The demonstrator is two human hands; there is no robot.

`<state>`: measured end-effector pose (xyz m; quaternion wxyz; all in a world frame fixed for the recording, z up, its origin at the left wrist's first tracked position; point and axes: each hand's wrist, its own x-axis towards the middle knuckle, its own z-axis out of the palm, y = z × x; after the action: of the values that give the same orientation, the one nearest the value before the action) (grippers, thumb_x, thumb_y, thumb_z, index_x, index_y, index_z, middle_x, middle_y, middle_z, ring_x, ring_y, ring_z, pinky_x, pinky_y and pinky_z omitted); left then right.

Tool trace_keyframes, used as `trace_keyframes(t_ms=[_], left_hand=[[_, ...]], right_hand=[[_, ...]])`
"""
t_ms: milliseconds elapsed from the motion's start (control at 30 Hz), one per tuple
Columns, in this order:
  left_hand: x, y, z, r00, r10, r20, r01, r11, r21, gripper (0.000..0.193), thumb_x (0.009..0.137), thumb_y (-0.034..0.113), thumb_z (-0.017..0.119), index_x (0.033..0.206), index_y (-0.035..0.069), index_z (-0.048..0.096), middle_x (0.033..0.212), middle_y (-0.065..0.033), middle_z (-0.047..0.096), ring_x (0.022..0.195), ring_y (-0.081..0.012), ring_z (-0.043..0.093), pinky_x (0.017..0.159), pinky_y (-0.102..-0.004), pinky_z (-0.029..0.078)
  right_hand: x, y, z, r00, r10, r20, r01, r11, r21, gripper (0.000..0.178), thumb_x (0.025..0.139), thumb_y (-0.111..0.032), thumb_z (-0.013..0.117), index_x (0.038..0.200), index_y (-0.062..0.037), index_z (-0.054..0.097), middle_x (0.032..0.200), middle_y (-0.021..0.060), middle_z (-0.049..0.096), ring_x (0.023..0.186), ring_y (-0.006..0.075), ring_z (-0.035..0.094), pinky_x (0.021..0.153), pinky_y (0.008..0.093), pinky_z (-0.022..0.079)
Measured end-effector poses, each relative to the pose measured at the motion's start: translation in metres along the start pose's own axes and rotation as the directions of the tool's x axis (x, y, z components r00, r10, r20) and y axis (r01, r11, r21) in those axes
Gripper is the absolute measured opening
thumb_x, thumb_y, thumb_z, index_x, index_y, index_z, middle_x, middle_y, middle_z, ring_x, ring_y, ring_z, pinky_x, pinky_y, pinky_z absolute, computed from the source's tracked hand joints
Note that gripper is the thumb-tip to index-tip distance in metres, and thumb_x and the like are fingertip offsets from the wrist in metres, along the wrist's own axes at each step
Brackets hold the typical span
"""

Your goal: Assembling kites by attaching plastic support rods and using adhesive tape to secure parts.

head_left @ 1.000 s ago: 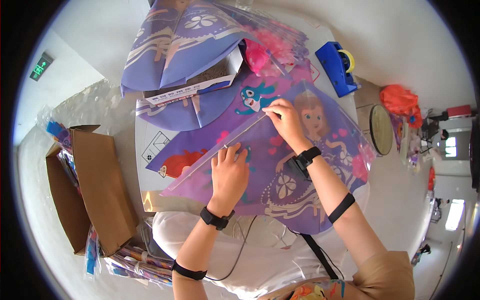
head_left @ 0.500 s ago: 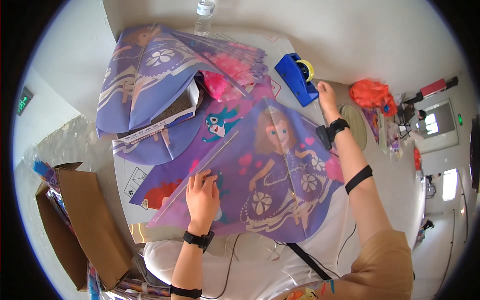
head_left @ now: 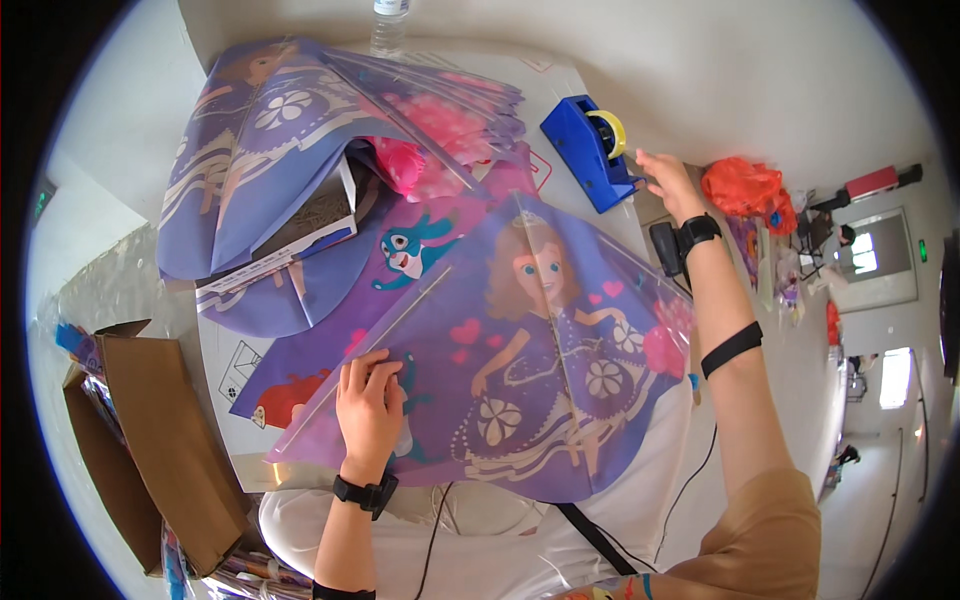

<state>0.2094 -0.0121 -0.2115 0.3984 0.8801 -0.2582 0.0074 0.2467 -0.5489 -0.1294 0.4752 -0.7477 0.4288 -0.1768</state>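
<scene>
A purple princess-print kite (head_left: 540, 330) of thin sheet lies across the near part of the table and hangs over its front edge. A thin pale rod (head_left: 370, 345) runs along its left slanting edge. My left hand (head_left: 370, 405) rests on the sheet beside this rod, fingers slightly bent and apart, pressing on it. At the right, my right hand (head_left: 672, 183) is raised just off the front end of the blue tape dispenser (head_left: 580, 155), its fingers stretched and apart. I make out nothing in them. A yellow tape roll (head_left: 610, 133) sits in the dispenser.
More princess kites (head_left: 270, 130) are heaped at the back left over an open white box (head_left: 300, 235). Behind stands a water bottle (head_left: 389, 30). A cardboard box (head_left: 175, 440) is left of the table (head_left: 235, 400); a red plastic bag (head_left: 740, 187) lies to the right.
My right hand has moved slightly right, away from the dispenser's end, and its fingers have spread. The left hand stays on the kite. The whole view has shifted a little.
</scene>
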Motion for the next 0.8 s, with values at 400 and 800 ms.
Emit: trace_keyframes(t_ms=[400,800], left_hand=[[0.0,0.002,0.002,0.999,0.043,-0.003,-0.043,0.999,0.026,0.019,0.075,-0.004,0.063,0.093,0.004,0.065,0.106,-0.0073,0.062,0.092,-0.0287,0.057,0.079,-0.0394,0.049],[0.003,-0.003,0.004,0.997,0.07,-0.025,-0.071,0.997,-0.033,0.016,0.078,-0.002,0.062,0.092,0.005,0.066,0.104,-0.0078,0.062,0.09,-0.0288,0.059,0.075,-0.0378,0.049]], right_hand=[[-0.027,0.036,-0.035,0.979,0.138,0.152,-0.138,0.99,-0.01,0.024,0.086,-0.034,0.071,0.093,-0.0112,0.066,0.091,0.0012,0.068,0.085,0.0145,0.064,0.068,0.0308,0.043],[-0.013,0.125,-0.015,0.948,0.231,0.217,-0.317,0.68,0.661,0.008,0.091,-0.01,0.066,0.095,-0.0045,0.062,0.083,0.0048,0.063,0.073,0.0146,0.061,0.058,0.0253,0.046]])
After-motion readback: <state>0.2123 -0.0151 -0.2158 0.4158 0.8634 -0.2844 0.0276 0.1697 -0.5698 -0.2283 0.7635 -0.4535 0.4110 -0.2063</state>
